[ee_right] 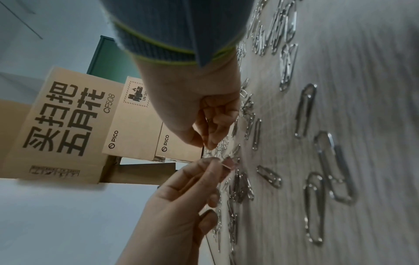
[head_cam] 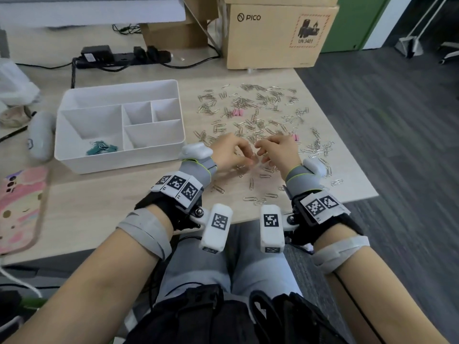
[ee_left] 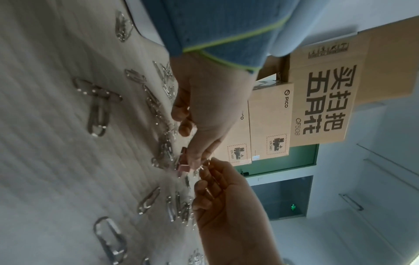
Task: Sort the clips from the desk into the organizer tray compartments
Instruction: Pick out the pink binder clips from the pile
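Silver paper clips [head_cam: 250, 105] lie scattered over the wooden desk to the right of the white organizer tray [head_cam: 119, 161]. Teal binder clips [head_cam: 100, 148] lie in the tray's front left compartment. My hands meet over the near part of the spread. My right hand [ee_right: 217, 165] pinches a small pink binder clip [ee_right: 229, 163] between thumb and forefinger, just above the desk. My left hand [head_cam: 249, 155] has curled fingers, and a thin silver paper clip shows between its thumb and forefinger. Two more pink binder clips [head_cam: 237, 112] [head_cam: 295, 137] lie among the paper clips.
A PICO cardboard box [head_cam: 280, 33] and a black power strip [head_cam: 119, 58] stand at the back. A grey oval object [head_cam: 41, 137] and a pink phone case [head_cam: 19, 207] lie left of the tray. The desk ends just right of the clips.
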The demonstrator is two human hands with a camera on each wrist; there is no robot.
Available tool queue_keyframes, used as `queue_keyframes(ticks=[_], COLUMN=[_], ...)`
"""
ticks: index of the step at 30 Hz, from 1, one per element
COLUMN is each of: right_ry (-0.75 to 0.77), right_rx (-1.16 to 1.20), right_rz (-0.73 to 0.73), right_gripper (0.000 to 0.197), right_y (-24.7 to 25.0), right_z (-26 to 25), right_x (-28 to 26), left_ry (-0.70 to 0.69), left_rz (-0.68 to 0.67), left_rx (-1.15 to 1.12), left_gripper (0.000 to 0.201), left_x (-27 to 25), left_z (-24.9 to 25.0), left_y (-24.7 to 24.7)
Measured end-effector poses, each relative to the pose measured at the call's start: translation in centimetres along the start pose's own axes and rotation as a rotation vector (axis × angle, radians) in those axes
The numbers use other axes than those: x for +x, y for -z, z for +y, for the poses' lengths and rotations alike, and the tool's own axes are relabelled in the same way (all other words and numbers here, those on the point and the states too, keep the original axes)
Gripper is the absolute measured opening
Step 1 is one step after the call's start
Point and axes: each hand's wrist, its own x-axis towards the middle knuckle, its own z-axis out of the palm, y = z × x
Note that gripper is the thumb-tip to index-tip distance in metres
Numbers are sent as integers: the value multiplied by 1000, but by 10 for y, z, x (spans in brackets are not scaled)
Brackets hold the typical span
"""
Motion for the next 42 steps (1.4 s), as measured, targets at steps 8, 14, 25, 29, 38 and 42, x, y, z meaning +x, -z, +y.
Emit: queue_keyframes(ticks=[8,14,25,29,38,42], right_ry=[-102,-221,-339,-331,-344,-377], right_rx=[427,776,881,848,919,963], right_rz=[-221,-306,-40,-76,-210,-236], right_gripper=[29,25,32,31,26,26], right_y=[-5,-6,18,20,18,16], right_z=[-18,-20,-9,-8,-14,-19], right_x=[1,10,45,53,60,58], left_ry=[-63,-60,169,249,162,136], left_rz=[206,255,408,432,456,477], left_rx=[-114,-148,211,86,-62,-286], left_gripper=[13,16,32,34,13,15], left_x=[20,36,100,115,119,118], left_z=[13,14,-18,-28,-25,-16], left_y=[15,12,16,12,19,22])
